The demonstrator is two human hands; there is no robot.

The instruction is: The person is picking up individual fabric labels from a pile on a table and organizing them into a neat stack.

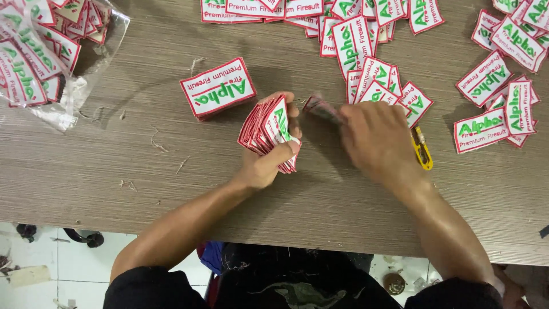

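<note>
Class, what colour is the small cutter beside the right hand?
Yellow cutter, seen in the head view.

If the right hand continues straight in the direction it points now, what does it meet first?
Probably the stack of patches in the left hand; the right hand points leftward, holding blurred patches.

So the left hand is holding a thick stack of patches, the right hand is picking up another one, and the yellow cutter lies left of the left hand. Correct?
Not quite. The head view shows the yellow cutter lying to the right of the right hand, not left of the left hand. The rest holds: the left hand holds a thick stack of patches, and the right hand is picking up another patch, blurred in motion.
</note>
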